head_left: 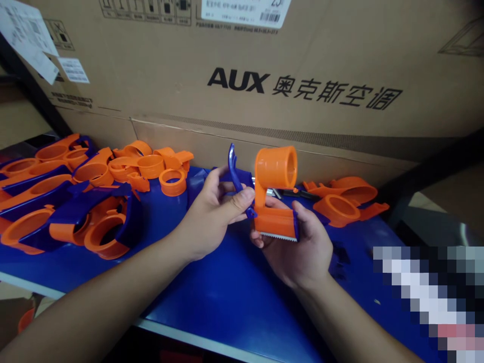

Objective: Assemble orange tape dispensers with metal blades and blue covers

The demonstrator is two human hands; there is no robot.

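Two bare hands of mine are working above a glossy blue tabletop (227, 302). My left hand (212, 217) is pinching a curved dark blue plastic piece (235, 171) between thumb and bent fingers, its upper end standing nearly upright. My right hand (302, 242) is gripping an orange plastic dispenser body (278, 171) with a round hub on top: the fingers are reaching behind and beneath it, the thumb is lying along its right edge. Both parts are hanging in front of me, between a pile of orange and dark blue plastic frames (109, 222) on the left and some loose orange plastic ring parts (338, 206) on the right. The curved piece's lower end is sitting close by the body's left side; whether they are touching, I cannot tell.

With the parts this near, I judge that my right hand should be doing the steadying, holding the body level, while my left is making only small turns. My left thumb is partly covering the meeting place, so a pinch farther up the piece would be giving me a better view. A pale toothed strip (278, 236) is running along the body's lower edge, near my right fingertips; I should be keeping skin clear of it and pressing gently, never forcing the plastic.
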